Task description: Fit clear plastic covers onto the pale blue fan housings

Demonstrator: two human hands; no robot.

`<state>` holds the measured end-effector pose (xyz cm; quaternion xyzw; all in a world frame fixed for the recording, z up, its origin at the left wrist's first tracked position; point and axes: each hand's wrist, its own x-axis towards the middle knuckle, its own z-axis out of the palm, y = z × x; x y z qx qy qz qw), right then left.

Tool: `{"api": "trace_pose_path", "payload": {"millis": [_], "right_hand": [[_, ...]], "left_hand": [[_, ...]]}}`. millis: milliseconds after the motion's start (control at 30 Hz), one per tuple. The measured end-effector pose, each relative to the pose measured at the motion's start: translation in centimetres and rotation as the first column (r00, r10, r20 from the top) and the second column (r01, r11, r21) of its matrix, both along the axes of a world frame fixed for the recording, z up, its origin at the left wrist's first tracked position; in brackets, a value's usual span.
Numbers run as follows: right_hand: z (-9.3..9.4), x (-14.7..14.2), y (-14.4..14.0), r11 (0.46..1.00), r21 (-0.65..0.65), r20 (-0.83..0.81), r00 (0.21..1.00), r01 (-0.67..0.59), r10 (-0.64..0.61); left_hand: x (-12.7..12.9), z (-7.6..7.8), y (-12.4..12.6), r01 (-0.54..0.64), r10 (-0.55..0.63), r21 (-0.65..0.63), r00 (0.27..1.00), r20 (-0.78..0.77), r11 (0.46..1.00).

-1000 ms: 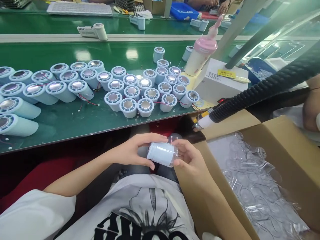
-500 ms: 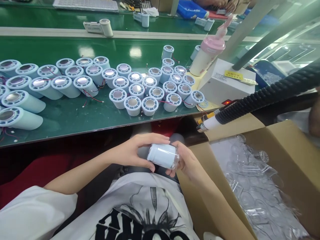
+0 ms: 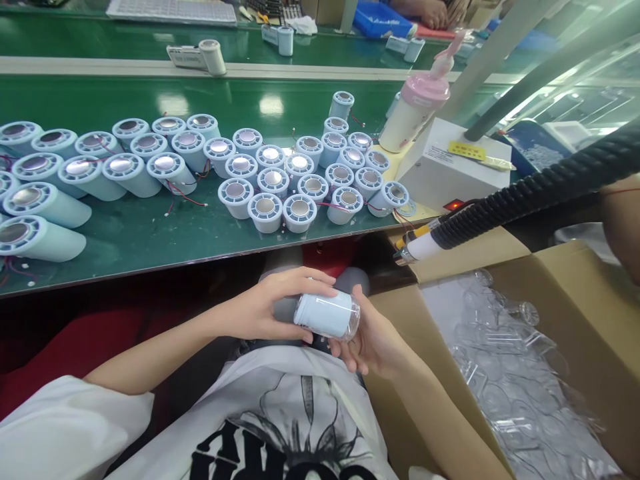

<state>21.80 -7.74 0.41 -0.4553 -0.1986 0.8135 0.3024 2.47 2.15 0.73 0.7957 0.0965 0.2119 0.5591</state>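
Above my lap, my left hand grips a light-blue cylindrical housing, thumb below and fingers over the top. The housing lies on its side, with a clear plastic cover around its right end. My right hand is at that covered end, palm toward it, thumb up and fingers loosely stretched out beneath. Whether the right palm presses on the cover is hard to see. Several similar blue housings stand on the green bench, showing ribbed ends with silvery discs and thin wires.
On my right, a cardboard box holds several clear plastic covers. A black corrugated hose crosses above it. A white box-shaped device and a pink-topped pump bottle stand on the bench. Another person's hands show at the far side.
My right hand's fingers have loosened and spread from the covered end. My left hand still holds the housing. On the belt behind, small white-and-blue devices have shifted slightly left.
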Motion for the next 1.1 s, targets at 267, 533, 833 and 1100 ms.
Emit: {"api": "trace_pose_path", "payload": {"millis": [267, 533, 833, 1100], "right_hand": [[-1.6, 0.5, -1.4, 0.522, 0.849, 0.426, 0.692, -0.083, -0.582], [-1.2, 1.1, -1.7, 0.69, 0.724, 0.302, 0.89, 0.019, -0.342], [-0.6, 1.1, -1.3, 0.846, 0.516, 0.143, 0.959, 0.137, -0.243], [-0.8, 0.7, -1.5, 0.86, 0.482, 0.167, 0.945, 0.17, -0.28]], "left_hand": [[-0.3, 0.3, -1.2, -0.153, 0.103, -0.322, 0.981, -0.166, 0.934], [-0.7, 0.3, -0.6, -0.038, 0.003, -0.276, 0.992, -0.126, 0.961], [-1.1, -0.5, 0.0, 0.047, -0.043, 0.043, 0.995, -0.09, 0.998], [-1.1, -1.6, 0.2, 0.048, -0.044, 0.059, 0.997, -0.069, 0.997]]}}
